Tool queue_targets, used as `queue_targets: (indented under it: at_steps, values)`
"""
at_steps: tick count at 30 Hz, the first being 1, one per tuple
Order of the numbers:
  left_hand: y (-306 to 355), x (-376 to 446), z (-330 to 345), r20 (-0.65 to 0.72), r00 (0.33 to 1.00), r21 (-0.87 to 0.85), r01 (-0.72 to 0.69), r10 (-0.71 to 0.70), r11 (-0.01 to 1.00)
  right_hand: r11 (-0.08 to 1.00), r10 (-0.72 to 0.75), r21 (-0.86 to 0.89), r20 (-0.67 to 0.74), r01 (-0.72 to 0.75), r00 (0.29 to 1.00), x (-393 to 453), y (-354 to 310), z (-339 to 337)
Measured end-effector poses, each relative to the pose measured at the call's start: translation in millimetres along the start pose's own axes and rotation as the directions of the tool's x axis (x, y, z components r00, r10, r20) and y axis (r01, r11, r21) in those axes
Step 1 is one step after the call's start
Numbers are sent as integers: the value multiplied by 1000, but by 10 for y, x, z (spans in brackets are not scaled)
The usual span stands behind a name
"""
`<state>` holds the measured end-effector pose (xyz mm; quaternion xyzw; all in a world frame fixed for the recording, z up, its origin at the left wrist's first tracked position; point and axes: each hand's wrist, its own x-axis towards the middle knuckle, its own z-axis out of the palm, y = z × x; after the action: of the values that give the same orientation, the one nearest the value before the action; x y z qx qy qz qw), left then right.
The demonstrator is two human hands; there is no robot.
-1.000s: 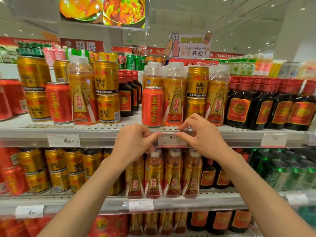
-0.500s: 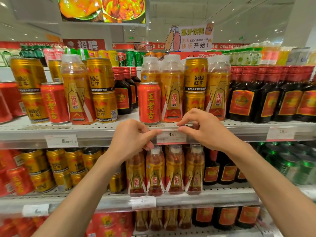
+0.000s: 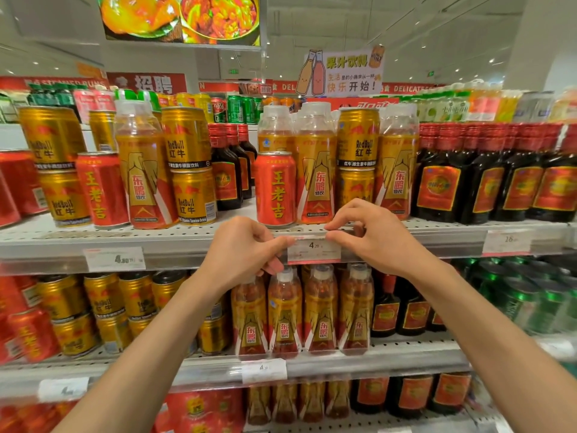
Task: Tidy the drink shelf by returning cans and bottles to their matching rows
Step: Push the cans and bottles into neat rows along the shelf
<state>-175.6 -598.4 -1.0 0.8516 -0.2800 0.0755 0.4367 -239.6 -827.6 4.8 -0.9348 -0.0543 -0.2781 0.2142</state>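
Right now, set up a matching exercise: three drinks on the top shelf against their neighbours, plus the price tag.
Things:
1. red can
2. stacked gold Red Bull cans
3. dark bottles with red caps
4. price tag

Places:
A. far right of the shelf
B. pinched by both hands
C. between two amber bottles
D. directly above the tag's left end

Pairs: 1-D, 2-C, 3-A, 4-B

upper shelf point(image 3: 187, 242): cans and bottles stand mixed along it.
herbal tea can point(image 3: 275, 189): at the shelf's front edge, just left of a bottle point(image 3: 317, 170).
stacked cans point(image 3: 357, 164): right of that bottle, one on the other.
dark bottles point(image 3: 499, 176): in rows at the far right.
price tag point(image 3: 313, 250): on the shelf rail, below the herbal tea can.
left hand point(image 3: 240, 250): at the tag's left end, seemingly touching.
right hand point(image 3: 374, 235): at its right end.
lower shelf point(image 3: 406, 354): bottles in a row under the tag.
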Motion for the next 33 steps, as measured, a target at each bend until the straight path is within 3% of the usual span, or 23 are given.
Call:
queue_targets:
  at_steps: [4, 9, 15, 19, 23, 33]
  values:
    - [-12, 16, -3, 5, 1000, -13, -3, 3, 1000, 998, 11, 65, -23, -9, 1000, -18, -13, -12]
    - [-7, 7, -5, 6, 1000, -16, -3, 3, 1000, 980, -25, 185, -252, 74, 967, 81, -97, -39]
    - [-4, 6, -9, 0, 1000, 7, -23, 23, 1000, 963, -224, 50, -396, 265, 891, 437, -298, -14]
    - [-13, 9, -10, 1, 1000, 13, -32, 32, 999, 928, -364, -51, -318, 368, 875, 637, -448, 25]
    - [-22, 13, -7, 0, 999, 21, -40, 40, 999, 933, -359, -44, -183, 357, 915, 718, -486, 54]
    - [-12, 9, -8, 4, 1000, 4, -9, 9, 1000, 936, -346, -5, -195, 352, 918, 727, -484, 71]
